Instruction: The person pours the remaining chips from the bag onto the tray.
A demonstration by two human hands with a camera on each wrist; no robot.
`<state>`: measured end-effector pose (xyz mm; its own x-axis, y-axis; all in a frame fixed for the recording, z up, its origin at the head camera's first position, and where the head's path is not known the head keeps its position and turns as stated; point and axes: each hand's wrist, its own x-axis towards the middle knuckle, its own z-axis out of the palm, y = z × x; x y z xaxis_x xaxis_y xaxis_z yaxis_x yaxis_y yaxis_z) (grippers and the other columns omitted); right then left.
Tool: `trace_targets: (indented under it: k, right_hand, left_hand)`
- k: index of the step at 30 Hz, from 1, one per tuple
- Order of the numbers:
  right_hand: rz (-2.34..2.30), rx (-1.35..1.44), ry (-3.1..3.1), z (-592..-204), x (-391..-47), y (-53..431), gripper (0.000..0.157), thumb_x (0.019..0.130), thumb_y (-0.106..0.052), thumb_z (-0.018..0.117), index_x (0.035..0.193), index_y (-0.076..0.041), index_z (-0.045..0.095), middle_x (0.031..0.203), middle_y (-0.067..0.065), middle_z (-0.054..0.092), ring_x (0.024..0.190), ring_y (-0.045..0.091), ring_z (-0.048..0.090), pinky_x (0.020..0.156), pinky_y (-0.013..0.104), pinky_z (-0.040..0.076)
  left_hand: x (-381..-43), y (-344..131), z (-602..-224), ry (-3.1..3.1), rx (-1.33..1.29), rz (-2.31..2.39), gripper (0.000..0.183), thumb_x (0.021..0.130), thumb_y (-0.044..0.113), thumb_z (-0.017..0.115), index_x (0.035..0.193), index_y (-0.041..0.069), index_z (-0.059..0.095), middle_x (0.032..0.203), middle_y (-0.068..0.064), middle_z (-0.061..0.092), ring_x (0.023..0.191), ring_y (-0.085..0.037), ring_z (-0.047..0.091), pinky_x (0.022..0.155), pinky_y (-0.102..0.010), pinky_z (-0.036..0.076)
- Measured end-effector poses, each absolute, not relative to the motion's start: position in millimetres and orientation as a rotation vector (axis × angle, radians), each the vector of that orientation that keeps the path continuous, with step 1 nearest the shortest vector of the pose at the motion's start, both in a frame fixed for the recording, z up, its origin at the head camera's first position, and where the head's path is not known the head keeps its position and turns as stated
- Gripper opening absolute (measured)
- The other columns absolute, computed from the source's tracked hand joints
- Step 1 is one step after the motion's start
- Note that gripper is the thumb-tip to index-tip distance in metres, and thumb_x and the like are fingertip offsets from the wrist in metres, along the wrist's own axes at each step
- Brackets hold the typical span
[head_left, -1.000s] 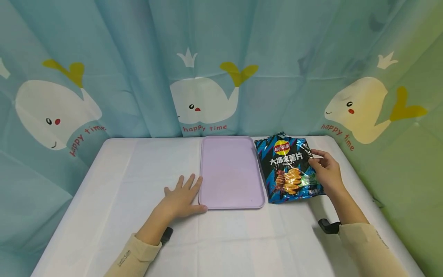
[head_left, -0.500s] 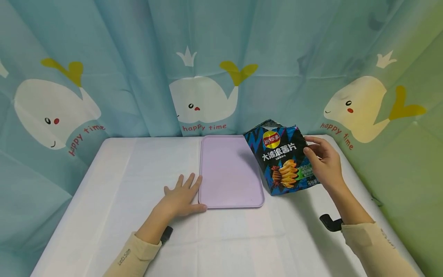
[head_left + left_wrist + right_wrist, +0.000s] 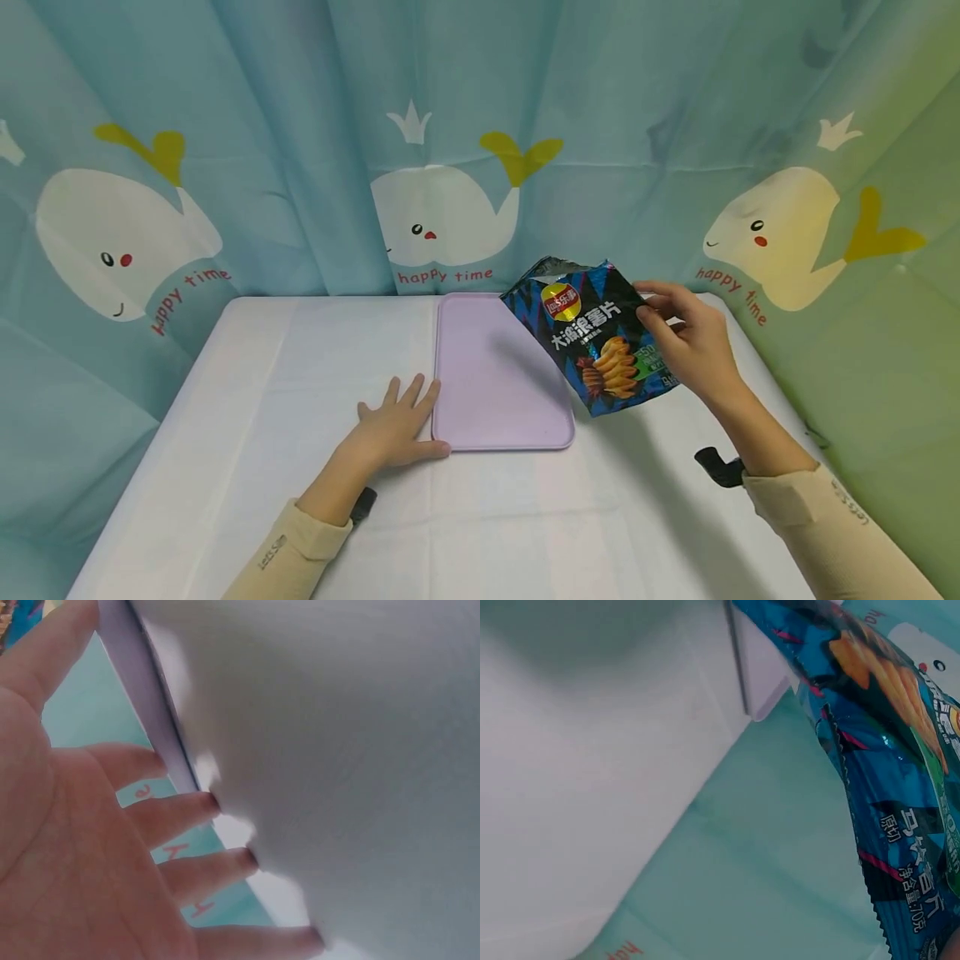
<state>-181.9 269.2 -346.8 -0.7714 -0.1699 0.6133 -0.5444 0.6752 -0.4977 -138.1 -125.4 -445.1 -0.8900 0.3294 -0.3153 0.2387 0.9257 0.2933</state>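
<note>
A blue and black chip bag [image 3: 592, 333] with its top torn open is pinched at its right edge by my right hand [image 3: 690, 342]. The bag is raised and tilted left, its open mouth over the far right part of a light purple tray [image 3: 502, 417]. In the right wrist view the bag's [image 3: 900, 795] lower seam hangs above the table, and only a bit of a fingertip shows. My left hand [image 3: 390, 429] lies with spread fingers on the table, thumb and forefinger at the tray's left edge. The left wrist view shows the palm and straight fingers [image 3: 180, 817] beside the tray's side.
A white cloth covers the table [image 3: 315, 350]. Behind and to the right hangs a blue-green curtain [image 3: 622, 100] with whale prints, close to the table's far edge. A black wrist mount [image 3: 720, 468] juts out from the right forearm.
My right hand has lifted the chip bag from the table at the tray's right and moved it left, tipping its open end over the tray. The left hand has stayed in place.
</note>
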Motion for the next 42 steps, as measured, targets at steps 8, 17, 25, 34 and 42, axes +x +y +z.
trace_targets:
  k: [8,17,25,34,42]
  right_hand:
    - [0.906,0.658,-2.381,-330,-180,251,0.035,0.091,0.002,0.068,0.122,-0.014,0.070,0.091,0.009,0.075,0.075,-0.004,0.062,0.064,0.007,0.048]
    - [0.789,0.767,-2.431,-319,-184,237,0.032,0.092,-0.002,0.069,0.120,-0.017,0.073,0.094,0.006,0.076,0.076,0.019,0.072,0.055,0.017,0.043]
    - [0.616,0.853,-2.477,-314,-190,228,0.032,0.092,-0.005,0.069,0.122,-0.018,0.072,0.101,0.003,0.076,0.073,0.015,0.068,0.054,0.030,0.044]
    - [0.530,0.926,-2.492,-306,-197,219,0.029,0.092,-0.011,0.071,0.120,-0.020,0.074,0.108,0.002,0.076,0.075,0.016,0.069,0.055,0.031,0.043]
    - [0.511,0.928,-2.550,-302,-200,214,0.029,0.094,-0.012,0.069,0.120,-0.023,0.074,0.102,0.000,0.077,0.062,0.009,0.058,0.050,0.029,0.040]
  left_hand:
    - [-138,-125,-445,2.726,0.404,0.340,0.102,0.083,0.066,0.067,0.160,0.016,0.023,0.166,-0.015,0.018,0.149,-0.051,0.011,0.098,-0.085,0.019]
    - [-137,-124,-445,2.726,0.409,0.334,0.101,0.083,0.065,0.068,0.160,0.016,0.023,0.166,-0.016,0.019,0.149,-0.051,0.012,0.097,-0.086,0.020]
    - [-138,-124,-445,2.723,0.401,0.327,0.102,0.083,0.066,0.067,0.160,0.016,0.023,0.166,-0.016,0.019,0.149,-0.051,0.013,0.097,-0.085,0.020]
    - [-138,-124,-446,2.733,0.393,0.324,0.103,0.082,0.066,0.068,0.160,0.016,0.023,0.166,-0.016,0.019,0.149,-0.051,0.013,0.097,-0.085,0.020]
    - [-138,-124,-447,2.728,0.394,0.321,0.102,0.083,0.067,0.067,0.160,0.016,0.023,0.166,-0.015,0.018,0.149,-0.051,0.012,0.098,-0.085,0.019]
